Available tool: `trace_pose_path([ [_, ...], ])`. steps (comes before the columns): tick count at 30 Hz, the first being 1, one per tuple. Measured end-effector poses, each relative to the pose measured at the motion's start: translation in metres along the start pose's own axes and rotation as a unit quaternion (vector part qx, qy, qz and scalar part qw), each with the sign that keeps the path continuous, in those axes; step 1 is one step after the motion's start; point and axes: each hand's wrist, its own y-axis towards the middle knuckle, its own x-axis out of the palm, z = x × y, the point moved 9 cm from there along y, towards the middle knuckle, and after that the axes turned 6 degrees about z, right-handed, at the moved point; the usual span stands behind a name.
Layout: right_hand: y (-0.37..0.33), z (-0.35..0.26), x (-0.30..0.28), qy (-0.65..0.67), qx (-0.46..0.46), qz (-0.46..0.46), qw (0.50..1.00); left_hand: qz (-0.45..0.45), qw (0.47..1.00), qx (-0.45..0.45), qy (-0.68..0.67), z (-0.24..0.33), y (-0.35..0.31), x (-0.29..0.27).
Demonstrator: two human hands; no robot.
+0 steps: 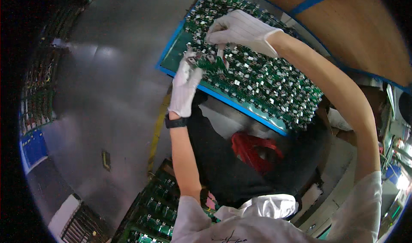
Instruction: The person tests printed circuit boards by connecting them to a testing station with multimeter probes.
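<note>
A white glove covers my left hand (185, 86), which is closed on the edge of a small green circuit board (211, 64) carrying silvery parts. The board is held over the near left part of a table. Above and to the right of it, my right hand (240, 30), gloved as well, hovers over many similar circuit boards (274, 86). Its fingers are curled and pressed together; whatever they hold, if anything, is too blurred to make out. The boards lie crowded across a green tabletop (175, 56) with a blue edge.
A brown panel with blue edging (356, 24) rises behind the table. Racks of boards (38, 88) stand far left, and a tray of green boards (156, 208) lies by my left elbow. Below the table is a red object (253, 150). Yellow tape (158, 135) marks the grey floor.
</note>
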Motion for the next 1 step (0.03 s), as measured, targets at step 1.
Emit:
trace_pose_path([
  [1,0.0239,-0.0026,0.0094,-0.031,-0.069,-0.010,0.997,0.021,0.999,-0.024,0.031,-0.0027,0.0171,-0.0222],
])
